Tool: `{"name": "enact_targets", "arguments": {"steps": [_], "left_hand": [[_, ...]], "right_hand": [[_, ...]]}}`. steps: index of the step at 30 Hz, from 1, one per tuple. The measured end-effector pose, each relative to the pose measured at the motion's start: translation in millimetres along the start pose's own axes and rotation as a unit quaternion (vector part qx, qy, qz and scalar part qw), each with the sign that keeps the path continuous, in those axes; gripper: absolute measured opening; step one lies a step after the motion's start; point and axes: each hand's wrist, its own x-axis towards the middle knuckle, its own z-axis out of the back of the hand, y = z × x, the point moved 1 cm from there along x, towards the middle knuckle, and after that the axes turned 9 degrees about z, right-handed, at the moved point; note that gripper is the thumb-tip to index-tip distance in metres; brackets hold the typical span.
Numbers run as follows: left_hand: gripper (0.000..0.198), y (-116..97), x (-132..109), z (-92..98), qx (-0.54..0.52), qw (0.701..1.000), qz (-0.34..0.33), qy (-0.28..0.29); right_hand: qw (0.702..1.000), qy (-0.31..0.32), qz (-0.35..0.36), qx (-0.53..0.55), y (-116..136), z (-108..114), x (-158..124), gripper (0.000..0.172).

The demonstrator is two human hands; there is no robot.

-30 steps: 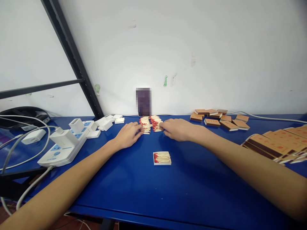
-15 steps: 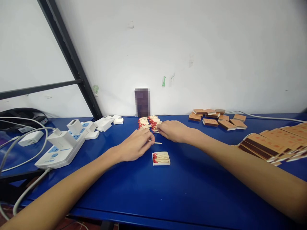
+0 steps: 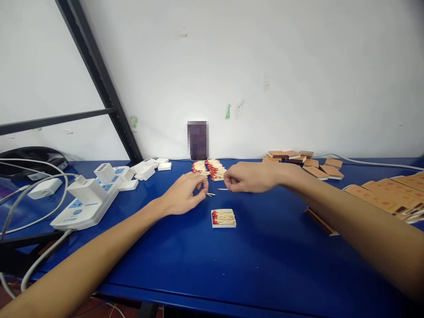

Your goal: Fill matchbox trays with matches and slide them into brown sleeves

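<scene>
My left hand [image 3: 185, 193] is closed in a pinch on matches [image 3: 211, 194], whose pale ends stick out past the fingertips. To its right, my right hand [image 3: 247, 176] is also pinched, and a single red-headed match [image 3: 222, 189] points left from its fingers. Just beyond both hands lie two heaps of loose matches, a left one [image 3: 200, 168] and a right one [image 3: 216, 170]. Nearer to me, an open white matchbox tray [image 3: 224, 225] holds a layer of matches with red heads to the left.
White empty-looking trays [image 3: 145, 170] lie left of the heaps, beside a power strip [image 3: 89, 207] with chargers and cables. Orange matchbox covers [image 3: 314, 171] sit at the back right. More covers [image 3: 380, 194] spread at the right, one [image 3: 321, 221] under my right forearm. A phone-like, pixelated object [image 3: 198, 140] leans on the wall.
My right hand has drawn back from the right heap with a match. The left hand has shifted slightly away from me and left. A cover now lies apart from the right-hand spread.
</scene>
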Motion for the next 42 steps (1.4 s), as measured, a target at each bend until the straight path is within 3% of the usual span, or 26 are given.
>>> {"name": "enact_targets", "arguments": {"steps": [4, 8, 12, 16, 20, 23, 27, 32, 37, 42], "left_hand": [[0.017, 19.2, 3.6, -6.7, 0.049, 0.999, 0.004, 0.016], [0.019, 21.9, 5.0, -12.0, 0.059, 0.997, -0.006, 0.045], [0.02, 12.0, 4.5, -6.3, 0.043, 0.999, -0.011, 0.026], [0.014, -11.3, -3.0, 4.2, -0.036, 0.998, -0.05, -0.007], [0.009, -30.4, -11.0, 2.6, -0.058, 0.994, -0.091, 0.031], [0.016, -26.1, -9.5, -1.8, -0.045, 0.995, -0.079, 0.042], [0.017, -0.7, -1.2, -2.4, 0.029, 0.999, -0.028, 0.011], [0.017, 20.0, 3.8, -2.7, 0.1, 0.993, -0.012, 0.054], [0.021, 10.2, 2.2, -1.6, 0.066, 0.995, -0.021, 0.065], [0.017, -22.4, -9.1, 1.1, -0.047, 0.993, -0.069, 0.088]], "right_hand": [[0.994, 0.06, 0.048, 0.075, 19.4, 6.6, -6.9, 0.01], [0.991, 0.099, 0.059, 0.062, 31.6, 1.4, -3.1, 0.012], [0.998, 0.052, 0.021, 0.024, 24.8, 3.4, -4.0, 0.015], [0.995, -0.019, -0.075, -0.061, 4.1, 6.1, -5.7, 0.013], [0.985, -0.033, -0.125, -0.114, -13.7, -1.7, 1.5, 0.016], [0.982, -0.048, -0.128, -0.13, -20.7, -11.6, 10.4, 0.02], [0.978, -0.084, -0.119, -0.153, -21.8, -24.7, 21.2, 0.025], [0.975, -0.108, -0.103, -0.166, -18.4, -35.4, 29.6, 0.026], [0.975, -0.102, -0.114, -0.16, -15.9, -38.5, 32.4, 0.031], [0.98, -0.08, -0.122, -0.138, -13.9, -37.0, 30.9, 0.03]]}}
